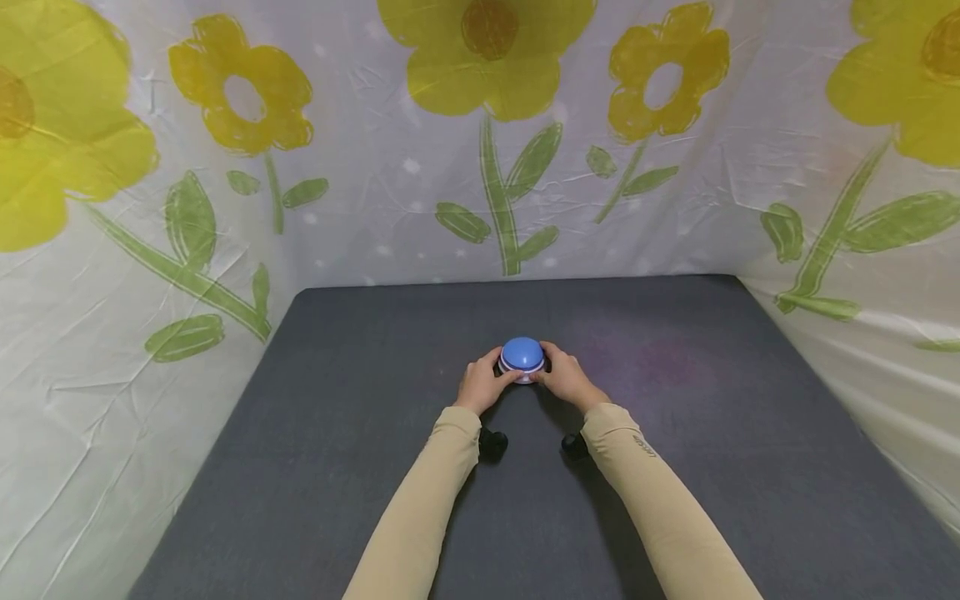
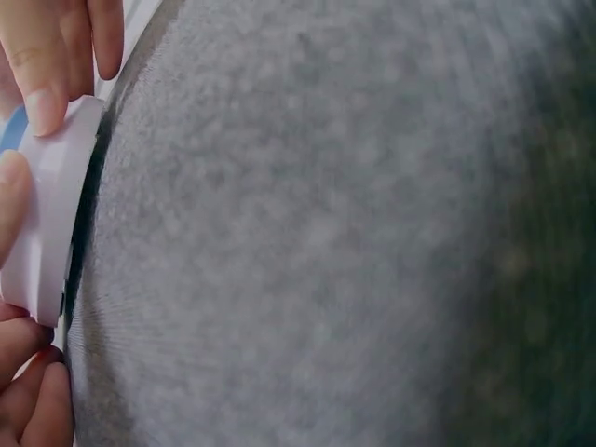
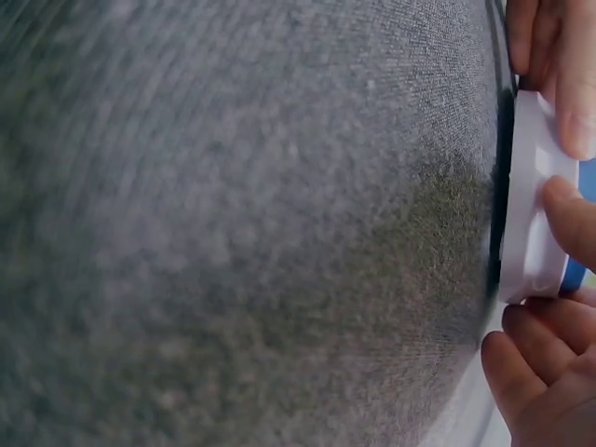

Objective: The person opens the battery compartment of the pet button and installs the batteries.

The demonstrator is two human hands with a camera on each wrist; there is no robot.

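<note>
A round push button (image 1: 522, 353) with a smooth blue dome and a white base sits between both hands, near the middle of the dark tabletop in the head view. My left hand (image 1: 478, 385) grips its left side, thumb at the near rim and fingers around the far side. From the right, my right hand (image 1: 570, 383) holds it the same way, the two thumbs close together at the front. In the left wrist view the white base (image 2: 58, 214) shows at the left edge with fingertips pressed on it. The right wrist view has that base (image 3: 531, 214) at its right edge.
The dark grey cloth-covered table (image 1: 360, 358) has rounded far corners. A white curtain (image 1: 360, 217) printed with yellow flowers hangs behind it and along both sides. Black wrist devices (image 1: 492, 446) protrude below the beige sleeves (image 1: 420, 500). A faint reddish patch (image 1: 667, 358) marks the right of the cloth.
</note>
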